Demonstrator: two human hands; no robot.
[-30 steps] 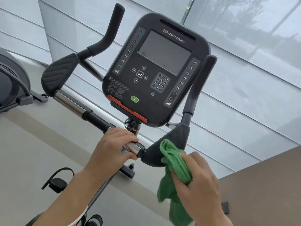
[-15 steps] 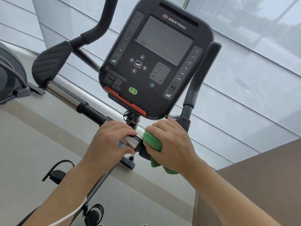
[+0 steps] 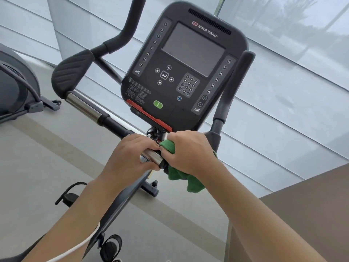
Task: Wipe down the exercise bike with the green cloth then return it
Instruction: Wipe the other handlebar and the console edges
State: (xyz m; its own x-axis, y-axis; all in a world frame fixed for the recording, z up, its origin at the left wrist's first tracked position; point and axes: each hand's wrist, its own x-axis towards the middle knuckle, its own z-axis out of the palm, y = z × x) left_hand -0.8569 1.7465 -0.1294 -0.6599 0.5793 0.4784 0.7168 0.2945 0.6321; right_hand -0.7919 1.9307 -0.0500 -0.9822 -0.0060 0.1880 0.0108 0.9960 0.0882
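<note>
Head view: exercise bike (image 3: 113, 121), matte black frame with ribbed rubber elbow pads and polished chrome handlebar sleeves. Console (image 3: 185, 72), rounded black panel, dark screen, lettered "STAR TRAC"; numbered keys 1–40, keypad, green start button, red strip along the lower edge. Green cloth (image 3: 177, 174), soft nubby microfibre, bunched on the handlebar below the console, gripped by the right hand (image 3: 190, 152). Left hand (image 3: 130, 157) curled round the chrome sleeve, touching the cloth.

The cloth (image 3: 177, 175) is plain green. The bike's console (image 3: 186, 72) is black with a red strip (image 3: 149, 116) and green button (image 3: 158, 104). The handlebar (image 3: 85, 106) is black and chrome.
</note>
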